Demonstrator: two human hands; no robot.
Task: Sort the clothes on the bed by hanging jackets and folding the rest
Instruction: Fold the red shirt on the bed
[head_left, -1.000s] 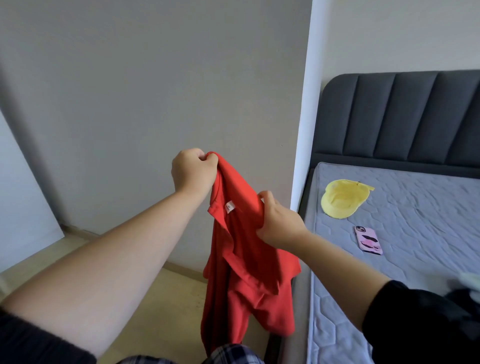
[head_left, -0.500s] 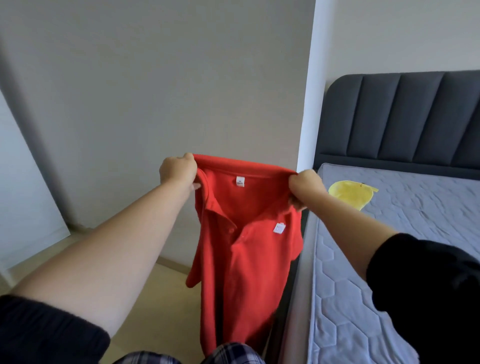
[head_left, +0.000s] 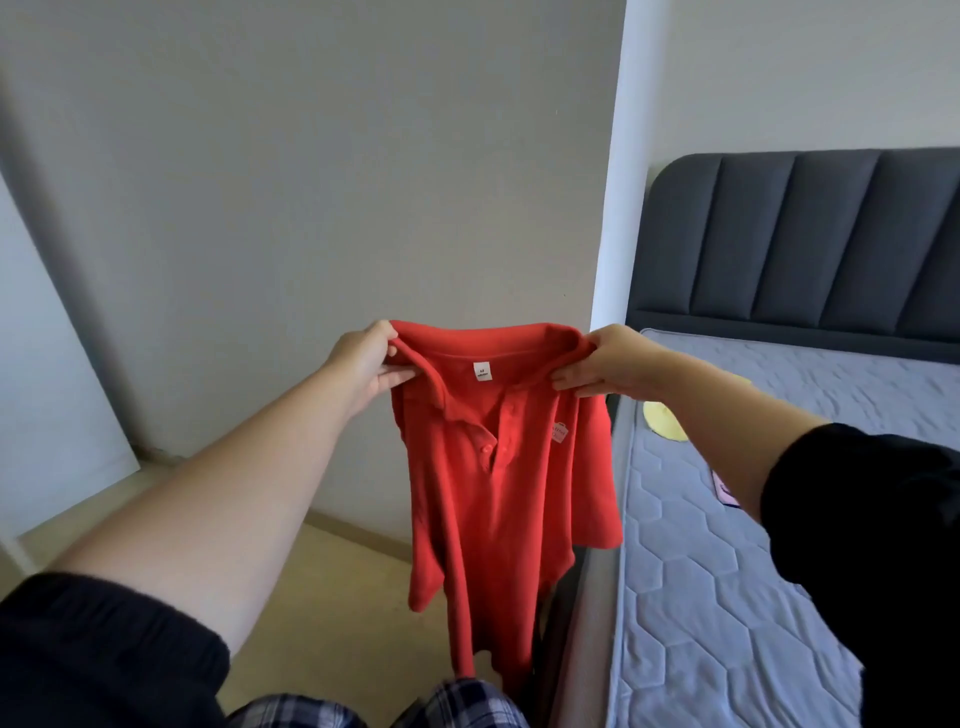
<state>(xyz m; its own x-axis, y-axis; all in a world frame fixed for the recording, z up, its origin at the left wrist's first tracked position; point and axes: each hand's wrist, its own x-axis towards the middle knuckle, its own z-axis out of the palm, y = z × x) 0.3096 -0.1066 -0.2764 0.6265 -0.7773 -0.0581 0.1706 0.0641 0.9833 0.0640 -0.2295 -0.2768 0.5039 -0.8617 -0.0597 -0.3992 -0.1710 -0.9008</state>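
Beside a grey bed (head_left: 779, 597), a red polo shirt (head_left: 498, 467) hangs lengthwise, clear of the mattress on its left — left hand (head_left: 363, 366) and right hand (head_left: 605, 366) each pinching a shoulder, collar uppermost.

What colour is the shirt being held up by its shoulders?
Red, a polo shirt with a small white label inside the collar; the head view shows it plainly.

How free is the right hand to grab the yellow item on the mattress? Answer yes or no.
Not yet, probably: the right hand pinches the red polo shirt. The yellow item lies under that forearm on the mattress, unobstructed once it lets go.
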